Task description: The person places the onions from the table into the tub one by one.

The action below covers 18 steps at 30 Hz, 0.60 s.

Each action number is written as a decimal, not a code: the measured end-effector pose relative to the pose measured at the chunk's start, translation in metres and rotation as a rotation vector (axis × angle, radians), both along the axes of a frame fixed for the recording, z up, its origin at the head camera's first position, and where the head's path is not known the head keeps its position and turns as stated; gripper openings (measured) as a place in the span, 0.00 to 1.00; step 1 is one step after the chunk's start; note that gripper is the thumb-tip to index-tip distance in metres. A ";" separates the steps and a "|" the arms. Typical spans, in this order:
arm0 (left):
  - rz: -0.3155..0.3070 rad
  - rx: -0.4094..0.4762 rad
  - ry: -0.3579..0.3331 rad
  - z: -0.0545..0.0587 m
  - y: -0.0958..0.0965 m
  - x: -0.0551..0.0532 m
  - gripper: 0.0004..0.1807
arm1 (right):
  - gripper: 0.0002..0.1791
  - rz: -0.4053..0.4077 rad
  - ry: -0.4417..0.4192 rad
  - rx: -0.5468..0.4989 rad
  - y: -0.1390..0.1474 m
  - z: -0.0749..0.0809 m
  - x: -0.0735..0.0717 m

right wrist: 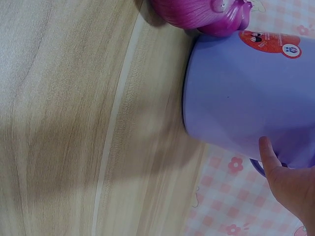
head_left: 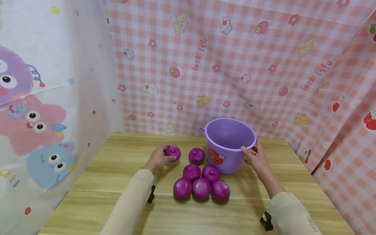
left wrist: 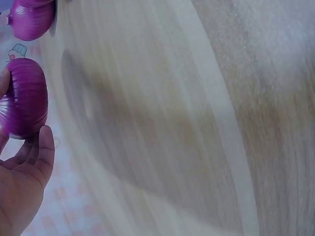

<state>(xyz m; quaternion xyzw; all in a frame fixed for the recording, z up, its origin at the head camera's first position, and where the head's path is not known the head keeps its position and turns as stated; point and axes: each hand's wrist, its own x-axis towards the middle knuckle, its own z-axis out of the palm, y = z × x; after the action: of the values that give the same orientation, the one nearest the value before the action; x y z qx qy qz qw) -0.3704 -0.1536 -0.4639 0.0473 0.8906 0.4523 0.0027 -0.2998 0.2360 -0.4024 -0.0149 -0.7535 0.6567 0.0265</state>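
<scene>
My left hand point(head_left: 159, 158) holds a purple onion point(head_left: 173, 152) between thumb and fingers at the left of the group. In the left wrist view the same onion point(left wrist: 25, 98) sits between the thumb and the fingertips. My right hand point(head_left: 258, 160) grips the right side of a purple bucket point(head_left: 227, 158), its thumb at the rim. The bucket stands upright near the back of the table, and the part of its inside that shows holds nothing. Several more onions point(head_left: 201, 188) lie in front of the bucket, with one onion point(head_left: 196, 156) just left of it.
The wooden table point(head_left: 111, 182) reaches back to a pink checked curtain point(head_left: 188, 65). A white cloth with cartoon figures point(head_left: 41, 124) hangs along the left side. A red label point(head_left: 215, 156) is on the bucket's front.
</scene>
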 end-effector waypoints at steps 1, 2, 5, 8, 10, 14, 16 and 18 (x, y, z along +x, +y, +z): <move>-0.002 -0.001 0.001 0.002 0.000 0.001 0.39 | 0.52 0.000 0.001 -0.002 0.000 0.000 0.000; -0.004 -0.001 0.002 0.003 0.000 0.001 0.39 | 0.52 0.000 0.002 -0.002 0.000 0.000 0.000; -0.013 -0.001 0.011 0.008 -0.001 0.002 0.39 | 0.52 0.002 0.004 -0.001 0.000 0.000 0.000; -0.027 0.005 0.025 0.014 -0.002 0.004 0.39 | 0.52 0.006 0.002 0.001 0.000 0.001 0.000; -0.035 0.003 0.036 0.017 -0.003 0.005 0.38 | 0.52 0.008 0.001 0.004 0.000 0.001 0.000; -0.047 -0.012 0.050 0.025 -0.004 0.006 0.38 | 0.51 0.007 -0.002 0.006 0.000 0.001 0.000; -0.051 -0.016 0.048 0.028 -0.005 0.006 0.39 | 0.52 0.006 -0.003 0.009 0.000 0.000 0.000; -0.054 -0.013 0.040 0.032 -0.005 0.007 0.40 | 0.52 0.005 -0.005 0.010 0.000 0.000 0.000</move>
<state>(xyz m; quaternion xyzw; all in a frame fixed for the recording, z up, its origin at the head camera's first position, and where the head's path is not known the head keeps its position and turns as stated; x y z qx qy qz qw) -0.3635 -0.1587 -0.4322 0.0804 0.8918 0.4453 -0.0026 -0.2996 0.2360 -0.4021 -0.0144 -0.7570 0.6528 0.0232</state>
